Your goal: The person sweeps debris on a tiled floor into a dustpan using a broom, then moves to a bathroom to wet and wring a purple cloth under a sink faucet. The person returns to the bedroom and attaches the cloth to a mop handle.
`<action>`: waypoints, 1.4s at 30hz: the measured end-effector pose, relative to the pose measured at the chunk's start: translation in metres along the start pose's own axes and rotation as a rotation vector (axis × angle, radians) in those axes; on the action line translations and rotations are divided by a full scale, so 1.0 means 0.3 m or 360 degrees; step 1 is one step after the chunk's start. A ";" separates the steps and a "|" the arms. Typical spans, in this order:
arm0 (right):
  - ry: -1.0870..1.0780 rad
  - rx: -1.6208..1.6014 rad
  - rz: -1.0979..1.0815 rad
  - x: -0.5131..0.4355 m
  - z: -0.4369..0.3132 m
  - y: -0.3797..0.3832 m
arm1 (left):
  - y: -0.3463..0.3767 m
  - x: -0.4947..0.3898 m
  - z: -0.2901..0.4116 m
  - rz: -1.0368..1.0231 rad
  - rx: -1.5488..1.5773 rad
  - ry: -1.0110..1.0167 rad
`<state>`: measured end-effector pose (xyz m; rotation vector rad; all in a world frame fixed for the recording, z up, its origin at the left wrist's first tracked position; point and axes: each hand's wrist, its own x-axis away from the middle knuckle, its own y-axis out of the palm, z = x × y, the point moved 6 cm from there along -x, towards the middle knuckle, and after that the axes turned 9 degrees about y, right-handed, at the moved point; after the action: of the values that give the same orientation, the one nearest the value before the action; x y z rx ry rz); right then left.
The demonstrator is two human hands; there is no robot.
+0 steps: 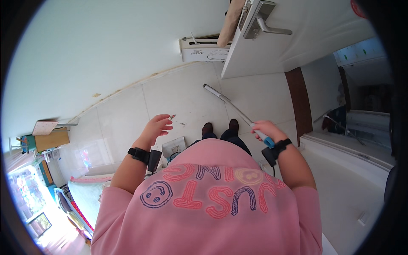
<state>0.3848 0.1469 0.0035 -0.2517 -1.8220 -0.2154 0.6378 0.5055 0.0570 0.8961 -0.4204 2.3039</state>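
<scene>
My right hand (267,129) is closed around the grey and blue handle of a long, thin-shafted broom (239,111). The broom slants up and left, its narrow head low over or on the tiled floor; which of the two I cannot tell. My left hand (159,126) holds nothing, its fingers apart and slightly curled. Past its fingertips, small bits of debris (183,124) lie on the floor. A dustpan-like grey tray (174,145) is below my left hand, near my left leg, partly hidden by my body.
A white door (251,54) with a metal lever handle stands ajar ahead. Beside it, a white box (204,54) is against the wall. A brown threshold strip (299,102) crosses the floor at right. A small table (52,139) and a bed (86,194) are at left.
</scene>
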 end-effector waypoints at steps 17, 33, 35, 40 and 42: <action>0.0019 -0.1581 0.0142 0.204 0.561 -0.483 | 0.116 -0.069 0.018 -0.0061 -0.0024 -0.0051; 0.0166 -0.0530 0.0390 -0.262 0.739 -0.856 | 0.229 -0.018 0.071 0.0076 -0.0177 -0.0115; 0.0233 -0.0389 0.0523 -0.251 0.748 -0.709 | 0.240 -0.020 0.052 0.0070 -0.0137 -0.0145; 0.0282 0.0219 0.0158 -0.151 0.664 -0.421 | 0.264 -0.040 0.032 -0.0012 -0.0124 -0.0151; 0.0278 0.0274 0.0131 -0.117 0.621 -0.356 | 0.267 -0.054 0.038 -0.0039 -0.0134 -0.0146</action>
<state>0.1913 0.0939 -0.0805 -0.1805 -1.6424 -0.0209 0.6005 0.4325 0.0488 0.9621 -0.5389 2.2118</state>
